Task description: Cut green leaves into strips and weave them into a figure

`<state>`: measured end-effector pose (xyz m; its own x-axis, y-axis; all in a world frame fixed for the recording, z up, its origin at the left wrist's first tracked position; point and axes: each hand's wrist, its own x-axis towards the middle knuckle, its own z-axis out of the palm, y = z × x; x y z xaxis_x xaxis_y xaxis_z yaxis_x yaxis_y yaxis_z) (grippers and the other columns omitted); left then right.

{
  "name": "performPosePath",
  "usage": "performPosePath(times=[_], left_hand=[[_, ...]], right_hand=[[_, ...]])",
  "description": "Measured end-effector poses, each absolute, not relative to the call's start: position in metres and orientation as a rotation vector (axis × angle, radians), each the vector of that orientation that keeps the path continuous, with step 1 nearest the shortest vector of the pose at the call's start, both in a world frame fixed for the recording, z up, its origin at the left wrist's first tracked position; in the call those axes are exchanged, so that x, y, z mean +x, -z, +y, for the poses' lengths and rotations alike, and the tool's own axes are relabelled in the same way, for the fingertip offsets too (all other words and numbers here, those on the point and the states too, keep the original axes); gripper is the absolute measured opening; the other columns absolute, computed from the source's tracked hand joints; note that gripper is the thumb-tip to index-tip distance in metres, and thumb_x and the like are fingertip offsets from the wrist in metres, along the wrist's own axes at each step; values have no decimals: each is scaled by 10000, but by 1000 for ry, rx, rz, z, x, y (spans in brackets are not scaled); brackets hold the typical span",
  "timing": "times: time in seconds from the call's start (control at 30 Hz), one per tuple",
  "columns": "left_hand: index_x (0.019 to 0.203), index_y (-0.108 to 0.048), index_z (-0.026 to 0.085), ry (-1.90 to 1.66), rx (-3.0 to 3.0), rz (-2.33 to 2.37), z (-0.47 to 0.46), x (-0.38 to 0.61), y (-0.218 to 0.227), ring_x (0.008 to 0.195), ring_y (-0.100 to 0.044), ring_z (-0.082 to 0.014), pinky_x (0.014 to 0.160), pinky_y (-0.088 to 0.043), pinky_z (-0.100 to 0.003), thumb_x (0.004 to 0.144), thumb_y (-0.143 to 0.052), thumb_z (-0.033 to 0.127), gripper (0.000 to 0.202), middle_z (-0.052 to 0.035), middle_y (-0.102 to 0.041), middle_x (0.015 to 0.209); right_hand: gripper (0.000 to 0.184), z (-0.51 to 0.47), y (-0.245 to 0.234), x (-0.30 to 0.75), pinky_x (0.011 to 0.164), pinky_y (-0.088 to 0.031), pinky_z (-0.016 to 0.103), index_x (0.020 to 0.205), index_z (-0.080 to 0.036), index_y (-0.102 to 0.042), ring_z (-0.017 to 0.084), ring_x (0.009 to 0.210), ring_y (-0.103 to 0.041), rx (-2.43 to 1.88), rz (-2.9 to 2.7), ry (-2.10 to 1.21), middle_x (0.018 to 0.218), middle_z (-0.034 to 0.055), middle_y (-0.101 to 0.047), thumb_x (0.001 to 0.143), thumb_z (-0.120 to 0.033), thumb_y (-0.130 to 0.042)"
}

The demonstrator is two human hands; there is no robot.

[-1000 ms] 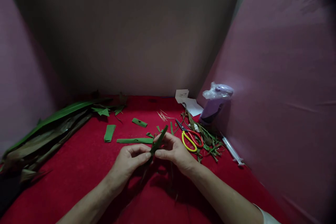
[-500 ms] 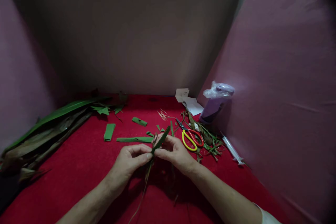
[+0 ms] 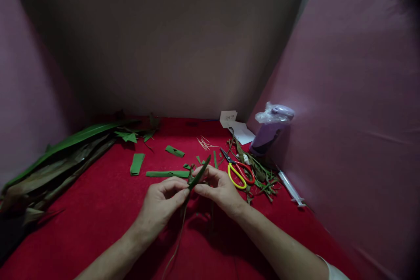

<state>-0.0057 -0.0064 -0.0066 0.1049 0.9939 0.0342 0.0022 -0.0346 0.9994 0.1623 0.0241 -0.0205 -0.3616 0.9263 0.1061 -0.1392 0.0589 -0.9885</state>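
A narrow green leaf strip (image 3: 201,172) slants up between my hands above the red cloth. My left hand (image 3: 163,197) pinches its lower end between thumb and fingers. Behind the strip, the curled fingers of my right hand (image 3: 218,188) close around its far side; the fingertips are partly hidden, and the thumb lies just off the strip. From under the pinch a thin brown dry stem (image 3: 179,238) trails down toward me. A flat green leaf strip (image 3: 167,174) lies just beyond my left fingers.
Scissors (image 3: 238,170) with yellow and red handles lie right of my hands, beside a heap of leaf scraps (image 3: 262,177). Beyond are toothpicks (image 3: 206,143), paper (image 3: 241,132) and a purple bottle (image 3: 267,133). A syringe (image 3: 291,188) rests by the right wall; long leaves (image 3: 72,144) lie left.
The leaf strip has tipped slightly left and down within my fingers. My right thumb has drawn a little away from the strip and from my left thumb.
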Motion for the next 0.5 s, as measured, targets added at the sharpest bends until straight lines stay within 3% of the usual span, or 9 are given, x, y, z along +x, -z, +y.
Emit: performPosePath(times=[0.3, 0.5], left_hand=[[698, -730, 188, -1239, 1494, 1134, -8, -5, 10, 804, -619, -197, 734, -462, -274, 720, -643, 218, 95, -56, -683, 810], [737, -728, 170, -1165, 1223, 1111, -6, -7, 6, 762, -606, -177, 699, -456, -250, 726, -673, 312, 153, -49, -703, 787]], right_hand=[[190, 25, 23, 164, 795, -446, 294, 891, -221, -667, 155, 861, -553, -782, -1457, -1414, 926, 16, -583, 713, -262, -718], [194, 21, 17, 163, 802, -431, 279, 902, -214, -675, 145, 841, -563, -770, -1395, -1501, 891, 9, -598, 716, -253, -712]])
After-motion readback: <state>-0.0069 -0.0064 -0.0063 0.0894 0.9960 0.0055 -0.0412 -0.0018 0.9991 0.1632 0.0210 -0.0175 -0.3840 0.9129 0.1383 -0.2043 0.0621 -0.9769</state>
